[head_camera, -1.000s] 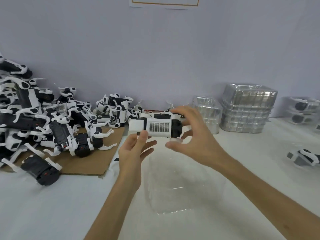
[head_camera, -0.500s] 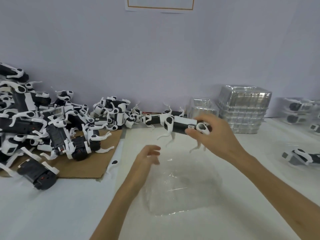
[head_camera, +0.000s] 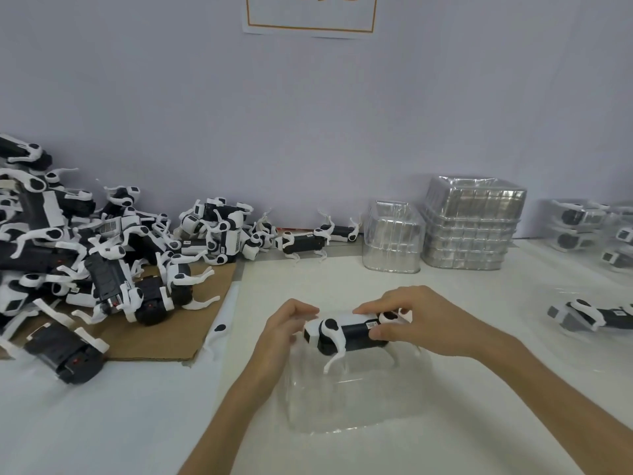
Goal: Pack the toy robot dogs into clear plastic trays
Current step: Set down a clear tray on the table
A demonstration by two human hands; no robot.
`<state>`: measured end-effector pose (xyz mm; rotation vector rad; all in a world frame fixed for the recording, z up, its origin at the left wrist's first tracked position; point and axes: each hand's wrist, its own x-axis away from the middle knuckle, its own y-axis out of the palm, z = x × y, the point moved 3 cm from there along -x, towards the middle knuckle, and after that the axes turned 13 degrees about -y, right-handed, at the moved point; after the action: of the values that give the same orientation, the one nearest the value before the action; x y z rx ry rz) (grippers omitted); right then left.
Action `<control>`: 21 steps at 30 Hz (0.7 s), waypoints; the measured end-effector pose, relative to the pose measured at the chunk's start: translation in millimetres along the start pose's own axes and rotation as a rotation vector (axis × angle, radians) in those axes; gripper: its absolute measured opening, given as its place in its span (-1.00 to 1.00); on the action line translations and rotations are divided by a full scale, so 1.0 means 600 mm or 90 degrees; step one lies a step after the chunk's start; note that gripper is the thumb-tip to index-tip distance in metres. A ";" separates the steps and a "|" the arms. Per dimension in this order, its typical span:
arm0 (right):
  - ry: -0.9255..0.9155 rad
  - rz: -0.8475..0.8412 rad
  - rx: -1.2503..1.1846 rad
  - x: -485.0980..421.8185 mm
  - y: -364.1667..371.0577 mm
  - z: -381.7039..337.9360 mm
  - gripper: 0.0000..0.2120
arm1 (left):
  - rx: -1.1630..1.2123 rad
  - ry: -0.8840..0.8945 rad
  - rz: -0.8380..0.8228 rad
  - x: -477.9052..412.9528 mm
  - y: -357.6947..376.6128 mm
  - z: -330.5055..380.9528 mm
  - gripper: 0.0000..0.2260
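Head view showed both hands gripping one toy robot dog (head_camera: 346, 332) over the clear plastic tray (head_camera: 356, 402); left hand (head_camera: 284, 332) clasped its head end; right hand (head_camera: 421, 320) pinched its rear.

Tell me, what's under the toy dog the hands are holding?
Under the toy robot dog sits a clear plastic tray on the white table. The left hand and right hand hold the dog above it. The tray looks empty, though glare blurs its inside.
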<state>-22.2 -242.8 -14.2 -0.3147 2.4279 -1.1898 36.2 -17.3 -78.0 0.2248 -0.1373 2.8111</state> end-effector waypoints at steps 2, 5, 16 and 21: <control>-0.003 -0.012 0.001 0.001 0.003 -0.001 -0.70 | 0.009 -0.004 -0.002 -0.001 0.001 0.000 -0.85; -0.003 -0.027 0.019 0.003 0.005 -0.004 -0.68 | -0.005 0.003 -0.021 0.002 0.004 0.004 -0.82; -0.004 -0.093 0.219 0.000 0.041 -0.005 -0.72 | -0.010 0.013 -0.032 0.000 0.006 0.004 -0.81; 0.023 -0.085 0.212 -0.001 0.039 -0.010 -0.72 | -0.092 -0.030 -0.093 0.004 0.000 0.000 -0.48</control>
<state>-25.1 -224.3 -29.1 -0.3587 2.2160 -1.6417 33.7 -16.7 -77.4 0.2562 -0.3207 2.6377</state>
